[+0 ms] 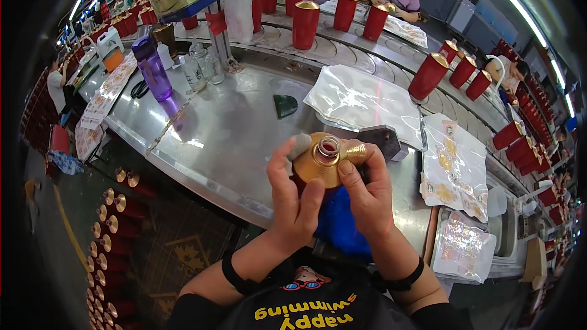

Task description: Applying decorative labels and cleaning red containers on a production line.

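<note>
So my getup: black tee (260, 300) with short sleeves (199, 305), chunky yellow lettering (306, 316) across the front, one letter more orange than the rest. Above that there's a little cartoon print (306, 277) wearing blue goggles rimmed in red. Each forearm's got a plain black band (237, 277). My left hand (287, 201) has a greyish cover (301, 145) on one finger; my right hand (371, 195) sports a gold, ridged-looking wrap (354, 149).
</note>
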`<state>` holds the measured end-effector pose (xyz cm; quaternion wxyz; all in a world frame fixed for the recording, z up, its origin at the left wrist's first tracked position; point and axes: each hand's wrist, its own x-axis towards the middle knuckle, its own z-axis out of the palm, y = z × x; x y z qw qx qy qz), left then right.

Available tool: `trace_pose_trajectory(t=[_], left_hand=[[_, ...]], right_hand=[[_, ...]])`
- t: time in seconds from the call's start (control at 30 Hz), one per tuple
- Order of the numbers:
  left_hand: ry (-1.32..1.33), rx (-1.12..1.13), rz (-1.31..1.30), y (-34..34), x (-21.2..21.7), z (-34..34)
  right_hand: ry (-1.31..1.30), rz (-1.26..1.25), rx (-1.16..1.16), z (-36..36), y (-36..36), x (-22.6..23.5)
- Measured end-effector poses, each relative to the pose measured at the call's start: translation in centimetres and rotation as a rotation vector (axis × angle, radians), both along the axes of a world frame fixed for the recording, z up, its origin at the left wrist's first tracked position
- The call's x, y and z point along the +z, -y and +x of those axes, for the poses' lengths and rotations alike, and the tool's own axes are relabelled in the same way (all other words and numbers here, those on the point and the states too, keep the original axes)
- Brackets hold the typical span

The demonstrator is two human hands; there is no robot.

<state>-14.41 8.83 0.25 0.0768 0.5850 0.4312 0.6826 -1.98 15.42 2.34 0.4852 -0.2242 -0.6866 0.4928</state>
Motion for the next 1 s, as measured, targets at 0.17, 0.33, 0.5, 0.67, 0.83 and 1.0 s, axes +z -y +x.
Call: trace_pose_trajectory(t=[0.17,0.33,0.5,0.67,0.83,1.0], left_hand=[[0.292,-0.164,-0.102,-0.5,0.8,0.9],[0.197,-0.100,-0.110,-0.3,0.8,0.5],[0.247,-0.186,-0.106,-0.7,0.8,0.2],[0.392,-0.320,-0.148,-0.7,1.3,-0.2],[0.390,-0.307,-0.171,-0.6,1.6,-0.2],[0.368,-0.342,-0.143,-0.5,1.7,-0.4]], right_hand=[[-0.070,-0.107,-0.017,0.6,-0.3,0.6],[-0.015,-0.152,0.124,1.2,-1.4,1.5],[-0.078,-0.192,0.181,0.9,-1.2,1.3],[-0.060,-0.186,0.103,0.8,-0.9,1.1],[-0.090,-0.302,0.097,0.6,-1.2,1.6],[-0.099,-0.422,0.163,0.8,-2.1,2.1]])
